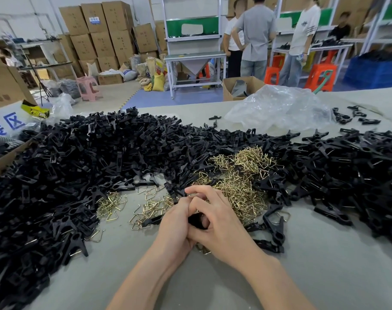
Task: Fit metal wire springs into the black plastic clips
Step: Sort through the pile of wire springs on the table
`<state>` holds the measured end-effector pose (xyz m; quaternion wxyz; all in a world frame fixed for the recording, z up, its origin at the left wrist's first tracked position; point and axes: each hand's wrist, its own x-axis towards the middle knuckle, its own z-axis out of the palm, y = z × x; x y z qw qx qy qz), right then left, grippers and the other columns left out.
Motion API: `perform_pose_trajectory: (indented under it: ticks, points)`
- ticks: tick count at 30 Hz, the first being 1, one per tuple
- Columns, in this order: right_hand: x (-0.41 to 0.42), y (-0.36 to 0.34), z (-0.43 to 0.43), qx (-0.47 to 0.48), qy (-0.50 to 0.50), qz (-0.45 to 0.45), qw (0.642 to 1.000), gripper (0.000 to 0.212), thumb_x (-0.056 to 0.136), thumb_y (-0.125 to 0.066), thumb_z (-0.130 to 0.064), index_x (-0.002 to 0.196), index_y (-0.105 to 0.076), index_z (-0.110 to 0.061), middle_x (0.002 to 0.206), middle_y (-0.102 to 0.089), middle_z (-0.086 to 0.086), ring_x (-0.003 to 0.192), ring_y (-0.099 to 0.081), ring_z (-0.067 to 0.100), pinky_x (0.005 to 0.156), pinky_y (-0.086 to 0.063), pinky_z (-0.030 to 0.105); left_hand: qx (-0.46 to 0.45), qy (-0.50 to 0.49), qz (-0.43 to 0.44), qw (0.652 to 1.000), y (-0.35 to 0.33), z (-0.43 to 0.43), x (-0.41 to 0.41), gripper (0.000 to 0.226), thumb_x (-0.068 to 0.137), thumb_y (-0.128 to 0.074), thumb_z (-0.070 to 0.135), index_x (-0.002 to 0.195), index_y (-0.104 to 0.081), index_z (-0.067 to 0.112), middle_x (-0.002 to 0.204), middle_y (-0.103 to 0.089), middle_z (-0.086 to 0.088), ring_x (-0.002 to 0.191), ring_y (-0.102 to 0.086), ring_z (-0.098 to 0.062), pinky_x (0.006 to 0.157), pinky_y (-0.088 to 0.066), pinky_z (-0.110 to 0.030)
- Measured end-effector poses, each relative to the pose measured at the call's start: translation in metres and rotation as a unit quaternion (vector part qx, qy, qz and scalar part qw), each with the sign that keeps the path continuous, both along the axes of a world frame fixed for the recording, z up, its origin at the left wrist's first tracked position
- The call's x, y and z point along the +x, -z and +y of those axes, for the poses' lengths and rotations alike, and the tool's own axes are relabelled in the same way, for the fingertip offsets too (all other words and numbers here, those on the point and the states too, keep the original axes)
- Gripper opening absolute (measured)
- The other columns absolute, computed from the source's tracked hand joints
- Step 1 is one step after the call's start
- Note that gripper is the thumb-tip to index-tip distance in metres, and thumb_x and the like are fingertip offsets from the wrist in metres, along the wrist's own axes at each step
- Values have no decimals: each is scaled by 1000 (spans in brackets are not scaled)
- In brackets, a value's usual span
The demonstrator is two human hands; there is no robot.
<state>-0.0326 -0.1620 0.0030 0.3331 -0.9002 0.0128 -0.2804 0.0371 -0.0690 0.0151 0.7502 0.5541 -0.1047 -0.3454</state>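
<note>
A wide grey table [302, 276] carries a sprawling heap of loose black plastic clip parts [78, 164] running from its left side to its right. In the gap at the heap's centre lies a smaller pile of brass-coloured bent wire springs [242, 175]. Just in front of that pile the left hand [174, 224] and the right hand [221, 229] are pressed together. The fingers of both are curled tightly round one small black plastic clip [196, 220], most of it hidden between them. A loop of brass wire [202, 250] peeks out beneath the hands; whether it is hooked into the clip cannot be told. This looks like the fitting step itself. Next, I judge, comes a firm squeeze to snap the spring home, keeping the clip steady so the wire does not slip.
</note>
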Motion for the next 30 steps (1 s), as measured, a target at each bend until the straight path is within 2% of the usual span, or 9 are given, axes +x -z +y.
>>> perform_pose_trajectory:
  ticks: [6, 10, 14, 16, 18, 20, 23, 28, 30]
  points:
    - [1, 1, 0, 6, -5, -1, 1000, 28, 83, -58, -42, 94, -64, -16, 137, -51, -9, 121, -41, 9, 105, -39, 35, 0, -28, -4, 1000, 1, -1, -3, 23, 91, -54, 9, 75, -71, 13, 58, -50, -3, 50, -49, -13, 45, -43, -26]
    - [-1, 2, 0, -26, 5, -26, 999, 13, 88, -60, -34, 97, -56, -26, 134, -50, -11, 122, -44, 9, 104, -40, 33, 32, -39, -81, 995, 5, 0, 1, 23, 88, -55, 24, 73, -71, 18, 72, -64, -8, 72, -63, -21, 69, -50, -39]
    - [-3, 2, 0, -65, 33, -56, 996, 16, 96, -57, -38, 109, -57, -30, 134, -50, -11, 122, -47, 9, 104, -42, 28, -7, -38, -109, 993, 5, 3, 4, 27, 93, -53, 37, 101, -74, 22, 103, -73, -13, 98, -70, -25, 83, -56, -44]
    - [-4, 2, -2, -62, 56, -73, 994, 20, 97, -59, -38, 113, -61, -26, 123, -55, -10, 111, -53, 7, 97, -45, 23, -18, -69, -87, 994, 3, 8, 6, 25, 96, -53, 39, 109, -72, 29, 106, -70, -16, 94, -68, -30, 78, -55, -44]
    - [-6, 2, -4, -21, 69, -78, 994, 17, 97, -63, -32, 111, -63, -24, 111, -56, -15, 96, -54, -3, 88, -45, 13, -10, -94, -118, 989, 4, 14, 9, 27, 94, -52, 45, 112, -70, 37, 111, -67, -17, 98, -66, -30, 82, -54, -45]
    - [-9, 2, -4, 49, 73, -60, 994, 12, 95, -68, -23, 106, -65, -26, 105, -58, -20, 94, -58, -4, 85, -47, 12, 19, -77, -218, 973, 8, 20, 6, 32, 93, -47, 51, 119, -66, 42, 118, -68, -8, 110, -67, -28, 93, -54, -50]
    - [-14, -1, -3, 135, 97, -39, 985, 21, 93, -72, -15, 97, -64, -34, 100, -65, -19, 95, -64, 1, 85, -51, 18, 10, -66, -258, 964, 7, 19, -1, 25, 104, -47, 38, 121, -64, 41, 101, -72, 7, 94, -71, -21, 82, -61, -45]
    - [-35, -33, -26, 379, 159, -115, 904, 15, 93, -71, -16, 99, -68, -29, 90, -73, -10, 81, -67, 1, 75, -51, 13, 5, -115, -208, 971, 5, 21, 5, 26, 107, -42, 29, 122, -64, 26, 104, -74, -3, 99, -70, -18, 82, -57, -37]
    - [-48, -63, -61, 538, 149, -237, 795, 17, 93, -69, -7, 108, -65, -14, 91, -72, 0, 81, -70, 8, 78, -56, 18, -5, -120, -181, 976, 6, 23, 7, 26, 107, -42, 27, 119, -66, 24, 99, -74, -7, 93, -70, -19, 81, -57, -39]
